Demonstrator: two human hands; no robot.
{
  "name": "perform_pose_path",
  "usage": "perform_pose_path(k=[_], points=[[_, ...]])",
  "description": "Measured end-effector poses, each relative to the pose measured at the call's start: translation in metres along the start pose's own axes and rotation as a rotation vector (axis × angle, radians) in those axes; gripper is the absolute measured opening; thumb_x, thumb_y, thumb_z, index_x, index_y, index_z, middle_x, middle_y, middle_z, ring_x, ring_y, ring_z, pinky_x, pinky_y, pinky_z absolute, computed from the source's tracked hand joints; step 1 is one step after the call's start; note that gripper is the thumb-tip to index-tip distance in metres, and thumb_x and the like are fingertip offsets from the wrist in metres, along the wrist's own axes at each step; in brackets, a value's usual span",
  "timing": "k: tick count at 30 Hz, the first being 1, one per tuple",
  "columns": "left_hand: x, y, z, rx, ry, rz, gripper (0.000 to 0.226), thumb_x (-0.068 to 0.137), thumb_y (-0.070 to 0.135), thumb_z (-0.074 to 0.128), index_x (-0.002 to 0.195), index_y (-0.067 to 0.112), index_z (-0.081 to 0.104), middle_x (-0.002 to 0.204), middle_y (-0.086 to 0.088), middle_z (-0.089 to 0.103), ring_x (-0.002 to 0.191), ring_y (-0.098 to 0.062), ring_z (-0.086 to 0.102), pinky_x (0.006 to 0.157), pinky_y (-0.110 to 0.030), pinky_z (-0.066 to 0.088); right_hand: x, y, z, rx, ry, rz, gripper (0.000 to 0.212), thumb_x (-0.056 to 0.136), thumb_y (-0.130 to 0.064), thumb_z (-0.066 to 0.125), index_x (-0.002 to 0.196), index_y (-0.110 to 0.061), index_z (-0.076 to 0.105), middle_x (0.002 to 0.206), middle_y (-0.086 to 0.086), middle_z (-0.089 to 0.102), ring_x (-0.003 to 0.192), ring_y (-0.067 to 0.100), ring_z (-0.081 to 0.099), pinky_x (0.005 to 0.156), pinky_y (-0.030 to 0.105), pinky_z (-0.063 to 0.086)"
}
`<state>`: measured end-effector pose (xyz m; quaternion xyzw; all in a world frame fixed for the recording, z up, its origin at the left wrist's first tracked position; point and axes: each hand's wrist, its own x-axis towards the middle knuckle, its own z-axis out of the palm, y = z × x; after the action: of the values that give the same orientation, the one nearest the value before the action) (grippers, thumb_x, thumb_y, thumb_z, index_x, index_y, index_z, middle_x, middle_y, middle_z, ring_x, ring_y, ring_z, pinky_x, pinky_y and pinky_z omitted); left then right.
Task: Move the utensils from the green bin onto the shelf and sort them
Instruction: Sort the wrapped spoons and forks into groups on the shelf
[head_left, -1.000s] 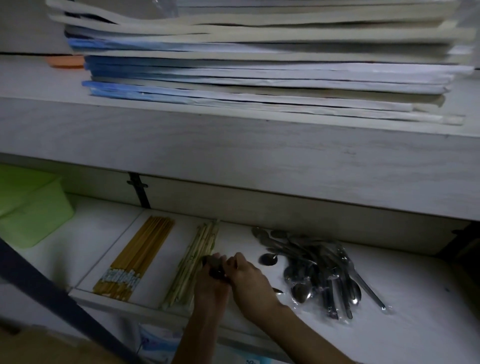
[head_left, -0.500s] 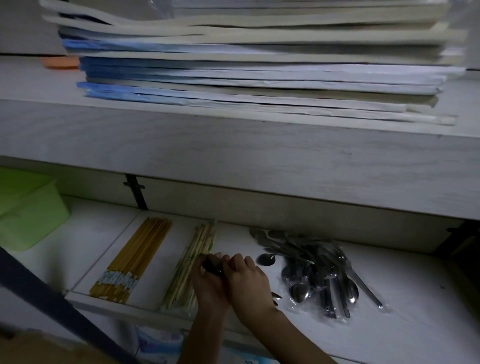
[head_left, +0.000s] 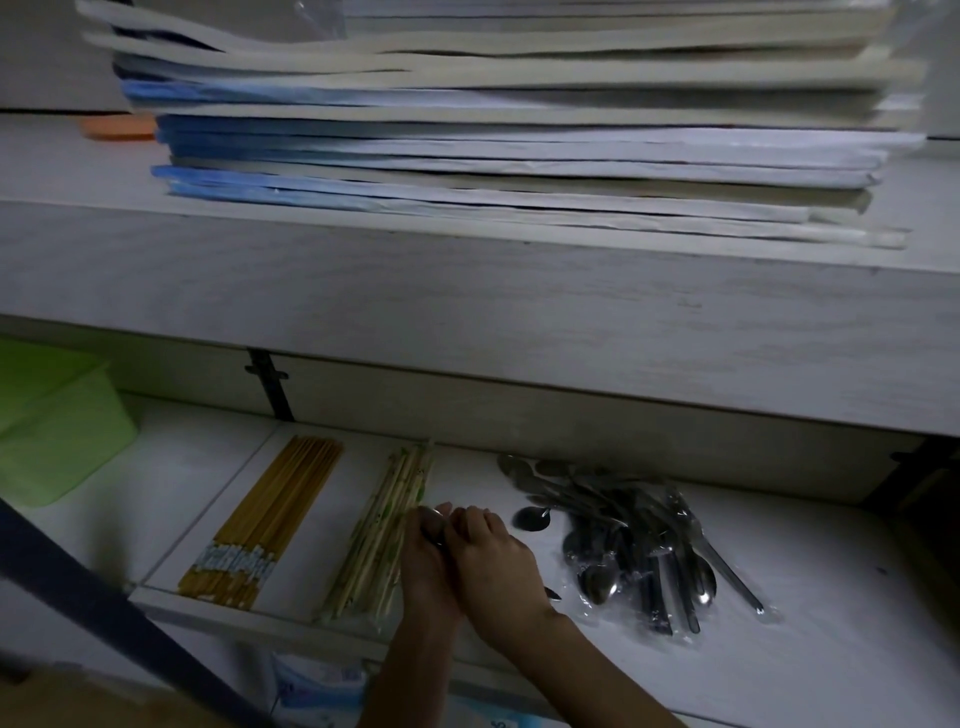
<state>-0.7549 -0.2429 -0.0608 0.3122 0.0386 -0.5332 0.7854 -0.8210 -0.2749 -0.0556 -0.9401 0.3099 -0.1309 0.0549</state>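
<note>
My left hand (head_left: 423, 564) and right hand (head_left: 493, 558) are pressed side by side, fingers curled, and between them they grip a dark steel spoon (head_left: 432, 519). Only its bowl shows above my fingertips, so I cannot tell whether I hold one spoon or several. It sits low over the white lower shelf (head_left: 841, 597), just right of the pale chopsticks, with the bowl pointing away from me towards the back. A dark pointed tip pokes out beside my right wrist; I cannot tell if it belongs to the same spoon.

The translucent green plastic bin (head_left: 57, 441) stands at the far left of the shelf, well apart from my hands; I cannot see what is in it. A flat white tray (head_left: 322, 519) holds a bundle of yellow wooden chopsticks (head_left: 265, 525) and, at its right edge, a bundle of pale bamboo chopsticks with green marks (head_left: 382, 540). Both bundles run front to back, leaning slightly right at the far end. To my right, a heap of steel spoons (head_left: 623, 535) lies on clear plastic wrap, handles mostly towards me.
</note>
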Motion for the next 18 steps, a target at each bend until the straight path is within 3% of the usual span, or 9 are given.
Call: perform_pose_path(k=[2, 4, 6, 8, 11, 14, 18], points=[[0.001, -0.002, -0.003, -0.016, 0.058, -0.004, 0.021, 0.087, 0.024, 0.04, 0.071, 0.011, 0.044, 0.071, -0.008, 0.043, 0.067, -0.02, 0.045, 0.068, -0.033, 0.038, 0.0, 0.005, 0.0, 0.054, -0.045, -0.036, 0.059, 0.079, -0.039, 0.023, 0.114, -0.019, 0.066, 0.094, -0.001, 0.061, 0.08, 0.014, 0.062, 0.051, 0.022, 0.048], [0.004, -0.002, -0.004, -0.049, 0.125, 0.037, 0.03, 0.096, 0.025, 0.034, 0.075, 0.01, 0.048, 0.07, -0.008, 0.047, 0.066, -0.02, 0.051, 0.068, -0.03, 0.04, -0.003, 0.011, -0.005, 0.212, -0.16, -0.047, 0.059, 0.089, -0.042, 0.019, 0.138, -0.017, 0.042, 0.119, 0.006, 0.048, 0.102, 0.024, 0.054, 0.072, 0.031, 0.047], [0.008, 0.0, -0.008, -0.078, 0.122, 0.083, 0.029, 0.097, 0.024, 0.034, 0.074, 0.011, 0.046, 0.063, -0.006, 0.049, 0.055, -0.019, 0.055, 0.07, -0.031, 0.042, -0.006, 0.018, -0.008, 0.422, -0.235, 0.057, 0.043, 0.098, -0.037, 0.032, 0.135, -0.016, 0.04, 0.123, 0.007, 0.046, 0.104, 0.027, 0.055, 0.082, 0.034, 0.045], [0.013, 0.003, -0.012, -0.154, 0.108, 0.105, 0.023, 0.092, 0.022, 0.039, 0.072, 0.012, 0.043, 0.055, -0.005, 0.048, 0.048, -0.017, 0.051, 0.073, -0.033, 0.043, -0.01, 0.024, -0.014, 0.622, -0.302, 0.216, 0.033, 0.098, -0.04, 0.039, 0.117, -0.014, 0.048, 0.112, 0.007, 0.058, 0.082, 0.02, 0.064, 0.076, 0.03, 0.049], [0.018, 0.006, -0.018, -0.27, 0.131, 0.103, 0.023, 0.095, 0.023, 0.038, 0.078, 0.01, 0.048, 0.063, -0.005, 0.048, 0.058, -0.016, 0.046, 0.073, -0.032, 0.044, -0.019, 0.03, -0.024, 0.858, -0.539, 0.337, 0.027, 0.099, -0.036, 0.036, 0.096, -0.014, 0.051, 0.074, -0.001, 0.062, 0.046, 0.005, 0.053, 0.052, 0.013, 0.042], [0.022, 0.005, -0.021, -0.182, 0.143, 0.091, 0.023, 0.096, 0.023, 0.038, 0.08, 0.01, 0.048, 0.069, -0.006, 0.044, 0.055, -0.017, 0.043, 0.07, -0.028, 0.043, -0.024, 0.032, -0.025, 1.031, -0.622, 0.416, 0.034, 0.1, -0.032, 0.037, 0.079, -0.015, 0.058, 0.059, -0.003, 0.049, 0.044, 0.005, 0.042, 0.046, 0.011, 0.035], [0.023, 0.002, -0.014, -0.099, 0.193, 0.097, 0.024, 0.098, 0.028, 0.039, 0.093, 0.008, 0.05, 0.081, -0.008, 0.049, 0.064, -0.017, 0.044, 0.072, -0.029, 0.042, -0.025, 0.035, -0.014, 1.193, -0.576, 0.526, 0.036, 0.099, -0.023, 0.042, 0.068, -0.015, 0.058, 0.052, -0.001, 0.043, 0.036, 0.003, 0.035, 0.041, 0.012, 0.029]])
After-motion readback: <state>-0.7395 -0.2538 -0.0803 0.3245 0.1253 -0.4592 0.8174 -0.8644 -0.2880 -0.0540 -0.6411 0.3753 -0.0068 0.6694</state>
